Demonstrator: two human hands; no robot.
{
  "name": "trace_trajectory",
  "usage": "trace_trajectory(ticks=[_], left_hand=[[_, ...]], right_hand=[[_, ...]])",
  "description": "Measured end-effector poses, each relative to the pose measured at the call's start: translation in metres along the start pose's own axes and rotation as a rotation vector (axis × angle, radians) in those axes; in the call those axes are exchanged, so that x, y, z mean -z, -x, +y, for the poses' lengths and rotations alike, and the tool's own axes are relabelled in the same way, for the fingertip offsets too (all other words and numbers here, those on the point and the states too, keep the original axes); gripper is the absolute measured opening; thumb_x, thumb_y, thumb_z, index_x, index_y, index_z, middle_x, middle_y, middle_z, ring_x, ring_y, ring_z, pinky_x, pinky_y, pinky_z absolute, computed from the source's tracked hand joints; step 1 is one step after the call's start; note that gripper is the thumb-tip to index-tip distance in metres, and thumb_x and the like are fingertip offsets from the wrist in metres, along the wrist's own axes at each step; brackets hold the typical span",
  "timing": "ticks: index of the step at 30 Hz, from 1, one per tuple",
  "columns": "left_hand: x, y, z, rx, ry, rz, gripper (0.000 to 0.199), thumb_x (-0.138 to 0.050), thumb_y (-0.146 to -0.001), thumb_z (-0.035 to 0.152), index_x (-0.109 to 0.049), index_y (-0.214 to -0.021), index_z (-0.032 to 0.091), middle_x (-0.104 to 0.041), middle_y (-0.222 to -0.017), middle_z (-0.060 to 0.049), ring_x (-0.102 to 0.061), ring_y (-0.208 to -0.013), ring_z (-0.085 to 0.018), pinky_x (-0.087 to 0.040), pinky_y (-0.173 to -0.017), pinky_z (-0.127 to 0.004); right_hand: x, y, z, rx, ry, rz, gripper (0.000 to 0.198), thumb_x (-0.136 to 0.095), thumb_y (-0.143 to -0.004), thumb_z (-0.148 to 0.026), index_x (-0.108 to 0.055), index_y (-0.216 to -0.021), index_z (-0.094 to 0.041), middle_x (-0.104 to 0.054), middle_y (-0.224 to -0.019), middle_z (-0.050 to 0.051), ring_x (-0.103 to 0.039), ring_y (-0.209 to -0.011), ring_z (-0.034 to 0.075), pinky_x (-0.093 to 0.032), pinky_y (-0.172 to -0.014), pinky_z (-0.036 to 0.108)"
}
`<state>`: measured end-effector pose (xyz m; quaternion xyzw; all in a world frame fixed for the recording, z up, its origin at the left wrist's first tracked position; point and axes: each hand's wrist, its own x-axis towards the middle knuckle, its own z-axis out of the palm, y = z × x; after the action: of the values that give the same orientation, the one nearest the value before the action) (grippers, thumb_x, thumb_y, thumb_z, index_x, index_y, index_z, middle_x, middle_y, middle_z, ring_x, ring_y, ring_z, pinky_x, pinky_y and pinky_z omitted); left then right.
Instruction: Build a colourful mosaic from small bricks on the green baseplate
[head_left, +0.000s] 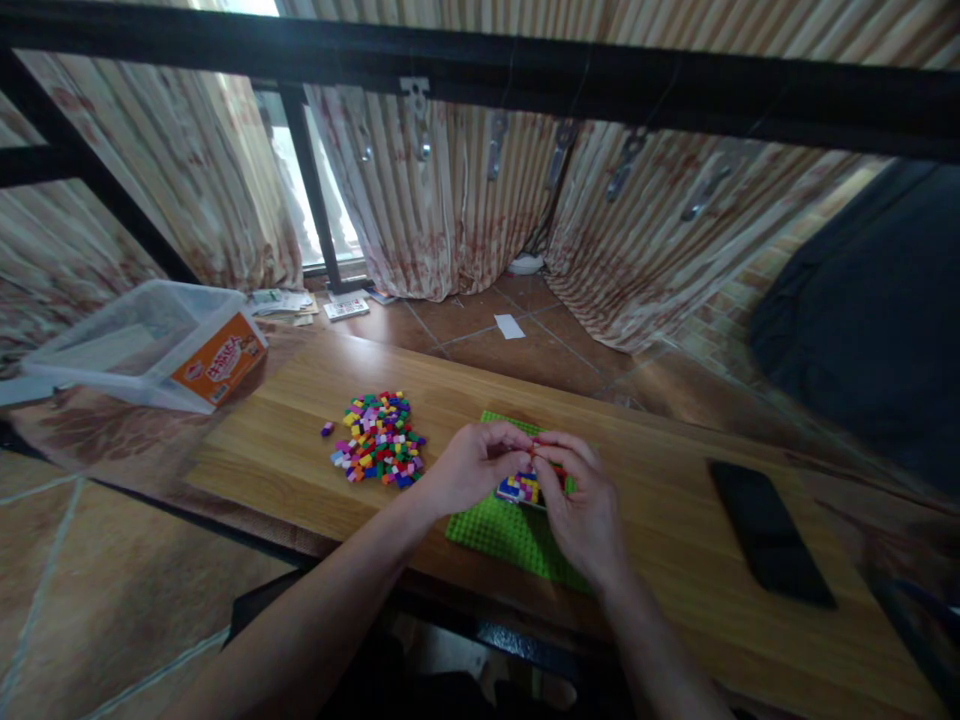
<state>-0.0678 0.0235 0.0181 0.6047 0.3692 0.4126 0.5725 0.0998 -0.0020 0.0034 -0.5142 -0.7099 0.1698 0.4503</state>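
Over a green studded baseplate (510,540), the fingertips of my two hands meet. My left hand (480,465) is closed in a pinch, coming in from the left. From the other side my right hand (585,500) pinches at the same spot. A small reddish toy brick (534,449) shows between the fingertips, mostly covered by them. Just below the fingers, a block of multicoloured bricks (521,487) in blue, yellow, white and red sits on the baseplate; my right hand hides part of it.
Left of my hands lies a pile of loose toy bricks (379,440), with one purple brick (327,429) apart from it. A black phone (769,530) rests on the wooden table (660,480) at right. Far left stands a clear plastic bin (150,345). A dark bar (480,70) crosses above.
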Motion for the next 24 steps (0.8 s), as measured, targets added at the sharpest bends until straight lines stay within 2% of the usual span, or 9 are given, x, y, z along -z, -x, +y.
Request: trace_trajectory(ticks=[3, 6, 10, 17, 24], left_hand=[[0.002, 0.0, -0.001, -0.002, -0.046, 0.018, 0.013, -0.063, -0.082, 0.023, -0.069, -0.09, 0.014, -0.069, -0.08, -0.002, -0.062, -0.073, -0.013, -0.049, -0.069, -0.022], [0.009, 0.0, -0.004, -0.005, -0.161, 0.094, 0.014, -0.061, -0.083, 0.023, -0.07, -0.089, 0.014, -0.069, -0.079, -0.003, -0.061, -0.072, -0.013, -0.048, -0.066, -0.022], [0.017, -0.003, -0.012, 0.015, -0.335, 0.179, 0.011, -0.06, -0.081, 0.02, -0.07, -0.083, 0.015, -0.069, -0.076, -0.003, -0.061, -0.07, -0.014, -0.047, -0.065, -0.023], [0.011, -0.006, -0.017, 0.019, -0.436, 0.143, 0.015, -0.057, -0.083, 0.021, -0.071, -0.083, 0.016, -0.07, -0.075, -0.002, -0.061, -0.07, -0.014, -0.046, -0.064, -0.022], [0.011, -0.006, -0.016, 0.03, -0.449, 0.129, 0.015, -0.056, -0.084, 0.019, -0.07, -0.084, 0.015, -0.07, -0.076, -0.001, -0.061, -0.07, -0.014, -0.046, -0.065, -0.022]], right_hand=[[0.011, -0.001, 0.005, -0.064, -0.029, 0.017, 0.021, -0.054, -0.092, -0.039, -0.07, -0.09, -0.024, -0.066, -0.112, 0.007, -0.061, -0.107, 0.023, -0.046, -0.099, 0.045], [0.026, -0.001, 0.015, -0.109, -0.021, 0.024, 0.021, -0.056, -0.091, -0.039, -0.07, -0.086, -0.024, -0.065, -0.115, 0.007, -0.06, -0.11, 0.023, -0.044, -0.102, 0.046], [0.038, 0.005, 0.03, -0.13, -0.007, -0.05, 0.02, -0.059, -0.089, -0.04, -0.071, -0.085, -0.025, -0.062, -0.12, 0.006, -0.058, -0.114, 0.024, -0.043, -0.103, 0.048], [0.032, 0.01, 0.035, -0.151, 0.015, -0.143, 0.02, -0.06, -0.089, -0.04, -0.073, -0.085, -0.025, -0.061, -0.122, 0.007, -0.057, -0.116, 0.025, -0.042, -0.104, 0.049], [0.025, 0.011, 0.035, -0.188, -0.037, -0.102, 0.016, -0.064, -0.085, -0.039, -0.073, -0.082, -0.026, -0.061, -0.122, 0.006, -0.057, -0.116, 0.025, -0.039, -0.106, 0.047]])
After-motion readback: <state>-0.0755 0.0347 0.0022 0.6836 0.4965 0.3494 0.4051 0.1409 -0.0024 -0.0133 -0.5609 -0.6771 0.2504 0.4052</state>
